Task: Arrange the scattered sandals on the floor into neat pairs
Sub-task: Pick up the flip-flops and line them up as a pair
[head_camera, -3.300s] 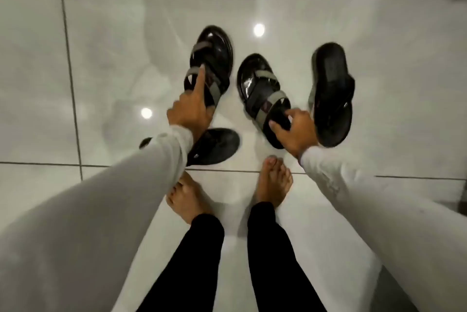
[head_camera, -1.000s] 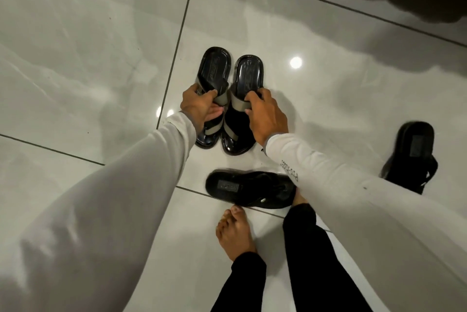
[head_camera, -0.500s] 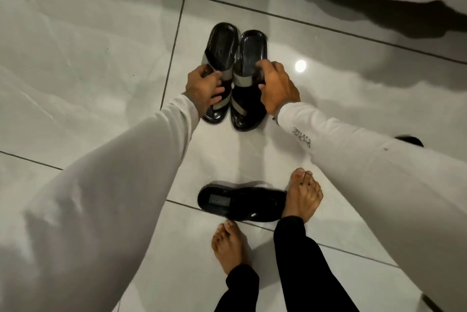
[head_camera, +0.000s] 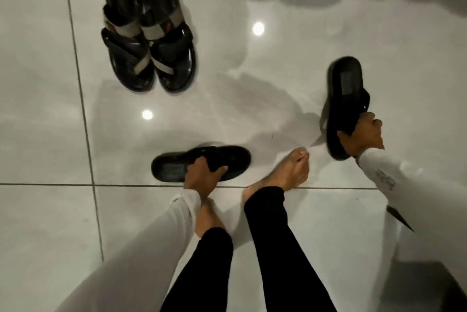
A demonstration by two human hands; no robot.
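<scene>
Two black sandals with grey-beige straps, the left one (head_camera: 126,34) and the right one (head_camera: 169,34), stand side by side and touching at the upper left of the white tiled floor. A plain black sandal (head_camera: 235,160) lies crosswise just ahead of my feet; my left hand (head_camera: 202,176) grips its middle. A second plain black sandal (head_camera: 345,94) lies lengthwise at the right, tilted on its edge. My right hand (head_camera: 361,137) is closed on its near end.
My two bare feet (head_camera: 285,175) stand on the glossy tiles close behind the crosswise sandal. Dark grout lines (head_camera: 83,109) cross the floor. Ceiling lights reflect in the tiles. A dark shadow lies along the top edge.
Both hands have let go of the strapped pair, which stays together on the floor. My left hand has taken the crosswise black sandal and my right hand the black sandal at the right.
</scene>
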